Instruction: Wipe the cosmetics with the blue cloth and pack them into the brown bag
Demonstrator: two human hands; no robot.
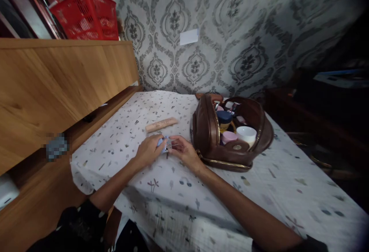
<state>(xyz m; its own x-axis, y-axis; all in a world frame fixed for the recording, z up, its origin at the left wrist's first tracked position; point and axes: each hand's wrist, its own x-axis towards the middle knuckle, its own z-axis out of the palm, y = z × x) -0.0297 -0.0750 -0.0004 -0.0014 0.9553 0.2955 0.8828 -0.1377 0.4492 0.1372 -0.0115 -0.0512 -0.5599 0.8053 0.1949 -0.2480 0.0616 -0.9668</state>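
Over the patterned white cloth, my left hand [150, 151] is closed on a small light-blue object [162, 142] with a clear or silvery end. The fingers of my right hand [184, 152] pinch that clear end, so both hands meet on it. Its exact kind is too small and covered to make out. Just beyond my left hand lies a beige squeeze tube [161, 124] on its side. To the right of my right hand stands an unzipped brown toiletry bag [207, 129]. Inside it are a white jar [246, 134], a pink lid [230, 137] and a dark-blue-capped jar [224, 116].
The white cloth [115, 140] with small prints covers the surface. A wooden cabinet [66, 79] runs along the left, with a red plastic basket [86, 15] on top. Patterned wallpaper [173, 17] closes off the back. Dark furniture [317, 117] stands at the right.
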